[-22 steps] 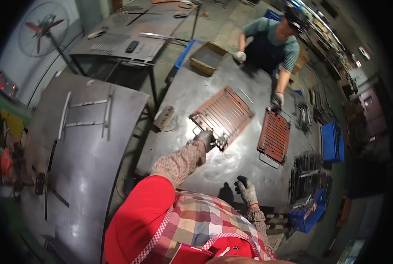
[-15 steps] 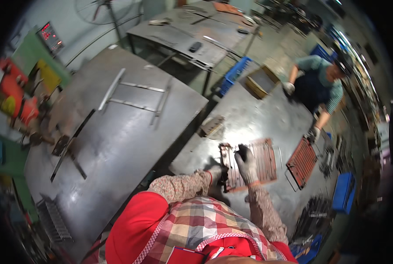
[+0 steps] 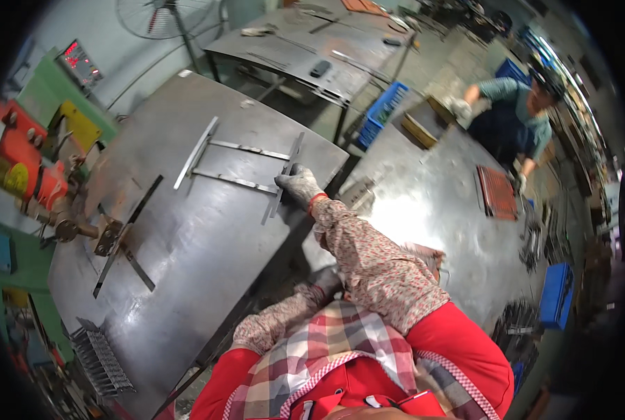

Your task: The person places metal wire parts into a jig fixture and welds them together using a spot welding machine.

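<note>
On the left steel table lies an H-like metal frame (image 3: 241,148) of flat bars: two rails between two cross bars. My right hand (image 3: 300,186), in a grey glove, reaches across my body, its fingers curled on the frame's right cross bar. Close to my apron is my gloved left hand (image 3: 328,281), by the near edge of the right table; its fingers are hidden. Behind my right forearm shows a small part of a reddish slatted metal rack (image 3: 428,257); the forearm hides most of it, so I cannot tell whether my left hand touches it.
Across the right table (image 3: 459,238), a co-worker's hand touches another reddish rack (image 3: 496,192), near a tan box (image 3: 421,126). A clamp-like fixture (image 3: 107,236) with dark bars and a stack of metal parts (image 3: 101,358) stand at left. A gap separates the tables.
My right hand has left the reddish rack and swung left onto the metal frame. My left hand has drawn back slightly. The co-worker's rack has shifted farther away.
</note>
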Available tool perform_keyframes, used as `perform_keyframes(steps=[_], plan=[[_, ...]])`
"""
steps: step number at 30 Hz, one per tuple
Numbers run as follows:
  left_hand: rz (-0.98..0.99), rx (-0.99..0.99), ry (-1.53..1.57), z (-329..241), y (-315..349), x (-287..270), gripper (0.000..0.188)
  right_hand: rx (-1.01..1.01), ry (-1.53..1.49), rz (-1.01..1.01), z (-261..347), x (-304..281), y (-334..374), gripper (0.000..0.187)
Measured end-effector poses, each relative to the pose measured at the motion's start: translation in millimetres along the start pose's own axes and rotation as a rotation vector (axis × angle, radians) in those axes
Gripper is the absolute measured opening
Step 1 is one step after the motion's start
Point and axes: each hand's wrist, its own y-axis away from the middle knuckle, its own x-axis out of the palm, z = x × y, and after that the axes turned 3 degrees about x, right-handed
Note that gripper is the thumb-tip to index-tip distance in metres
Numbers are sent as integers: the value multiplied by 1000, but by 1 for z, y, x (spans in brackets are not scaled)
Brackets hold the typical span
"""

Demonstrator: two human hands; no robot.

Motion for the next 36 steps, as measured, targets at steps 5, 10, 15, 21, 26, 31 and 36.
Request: perform_keyframes(steps=[5, 10, 15, 21, 26, 31, 36], plan=[[-20, 40, -507, -21, 6, -7, 16, -27, -338, 56, -106, -129, 92, 32], [-112, -344, -32, -42, 18, 1, 26, 82, -338, -173, -205, -249, 223, 35], [-113, -208, -127, -64, 23, 27, 27, 140, -275, -340, -260, -288, 311, 35], [-209, -310, -553, -84, 30, 54, 49, 169, -153, -313, -300, -303, 306, 31], [-235, -251, -937, -94, 34, 77, 68, 100, 54, -265, -330, -306, 273, 38], [-299, -293, -1045, -79, 28, 71, 65, 314, 715, -232, -340, -287, 244, 41], [-291, -240, -978, -84, 37, 78, 68, 401, 771, -281, -325, -284, 237, 42]])
